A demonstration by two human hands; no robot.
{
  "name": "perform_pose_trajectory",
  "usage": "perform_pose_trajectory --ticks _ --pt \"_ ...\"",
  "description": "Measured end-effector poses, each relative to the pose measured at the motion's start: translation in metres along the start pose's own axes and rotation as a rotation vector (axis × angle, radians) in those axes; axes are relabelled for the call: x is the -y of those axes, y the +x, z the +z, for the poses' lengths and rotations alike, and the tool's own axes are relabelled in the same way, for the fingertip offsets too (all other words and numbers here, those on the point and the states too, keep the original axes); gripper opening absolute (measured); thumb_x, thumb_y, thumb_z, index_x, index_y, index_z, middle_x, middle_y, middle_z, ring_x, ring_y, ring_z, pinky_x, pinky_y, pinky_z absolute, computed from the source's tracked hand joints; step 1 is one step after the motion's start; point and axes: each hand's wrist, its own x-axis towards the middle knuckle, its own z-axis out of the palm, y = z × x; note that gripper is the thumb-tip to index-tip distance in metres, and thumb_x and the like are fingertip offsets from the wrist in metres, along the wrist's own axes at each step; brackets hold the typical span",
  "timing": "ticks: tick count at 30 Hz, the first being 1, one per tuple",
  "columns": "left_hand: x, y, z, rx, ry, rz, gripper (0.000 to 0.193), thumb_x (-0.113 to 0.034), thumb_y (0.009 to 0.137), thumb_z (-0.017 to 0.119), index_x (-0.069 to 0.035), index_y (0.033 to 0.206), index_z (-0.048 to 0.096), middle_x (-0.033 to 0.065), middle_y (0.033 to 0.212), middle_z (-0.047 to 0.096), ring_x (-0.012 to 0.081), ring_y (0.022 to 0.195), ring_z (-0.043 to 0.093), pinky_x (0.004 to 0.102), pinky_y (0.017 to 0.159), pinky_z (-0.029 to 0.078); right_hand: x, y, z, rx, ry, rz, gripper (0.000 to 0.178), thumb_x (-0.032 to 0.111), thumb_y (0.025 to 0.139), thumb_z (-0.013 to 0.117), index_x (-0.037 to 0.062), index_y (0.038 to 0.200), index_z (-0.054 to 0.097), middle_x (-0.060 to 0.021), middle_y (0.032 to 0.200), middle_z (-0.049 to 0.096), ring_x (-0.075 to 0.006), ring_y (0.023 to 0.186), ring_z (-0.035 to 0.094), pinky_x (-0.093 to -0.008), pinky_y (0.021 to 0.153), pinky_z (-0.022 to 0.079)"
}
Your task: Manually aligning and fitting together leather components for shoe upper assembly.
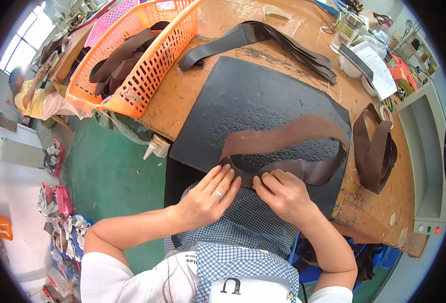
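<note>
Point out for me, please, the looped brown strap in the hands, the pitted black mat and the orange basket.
Looped brown strap [278,141]: head view, far side of loop.
Pitted black mat [263,86]: head view, bare far part.
Orange basket [155,72]: head view, perforated right wall.

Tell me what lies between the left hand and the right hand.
A short stretch of the brown strap spans from left hand to right hand, head view.

The strip [293,135] in the grip is brown, the board [202,129] under it black. Just below the grip the apron [243,227] is checked in 2 colours, blue and white; left of the grip the floor [111,171] is green, the basket [152,76] farther up orange.
</note>
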Motion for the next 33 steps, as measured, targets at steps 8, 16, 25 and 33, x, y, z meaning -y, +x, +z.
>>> perform_pose_trajectory --ticks 8,16,25,33 --pt "-0.015 -0.002 -0.001 0.013 -0.064 -0.104 0.048 -0.006 0.075 0.06 0.008 0.121 0.063 0.0227 0.128 0.059 0.0359 0.125 0.057 0.0484 0.11 0.042 -0.007 0.004 -0.002 0.026 -0.023 -0.139 0.028 0.012 0.067 0.065 0.0001 0.092 0.069 -0.0042 0.087 0.059 -0.0165 0.079 0.06 -0.028 0.061 0.05" --pt "-0.017 -0.005 0.005 -0.053 -0.226 -0.26 0.047 0.003 0.074 0.062 0.005 0.121 0.066 0.0159 0.127 0.062 0.0303 0.125 0.057 0.0461 0.109 0.043 0.0 0.013 0.005 0.002 0.078 -0.099 0.021 0.013 0.07 0.069 0.001 0.088 0.068 -0.0046 0.085 0.059 -0.0172 0.081 0.062 -0.0293 0.064 0.052" --pt "-0.016 -0.008 0.007 -0.049 -0.272 -0.297 0.047 0.004 0.075 0.066 0.002 0.122 0.066 0.0137 0.129 0.061 0.0288 0.126 0.057 0.0457 0.109 0.041 0.013 0.018 0.01 -0.015 0.077 0.033 0.02 0.016 0.072 0.077 0.0036 0.084 0.068 -0.0041 0.083 0.06 -0.018 0.075 0.063 -0.0287 0.059 0.051" --pt "-0.019 -0.008 0.012 -0.081 -0.308 -0.332 0.046 0.003 0.077 0.07 0.001 0.123 0.066 0.0129 0.129 0.061 0.0292 0.127 0.056 0.0466 0.109 0.041 0.044 0.014 0.021 -0.179 -0.045 0.289 0.02 0.01 0.07 0.078 0.0042 0.087 0.071 -0.0066 0.089 0.064 -0.024 0.083 0.064 -0.0339 0.066 0.053"
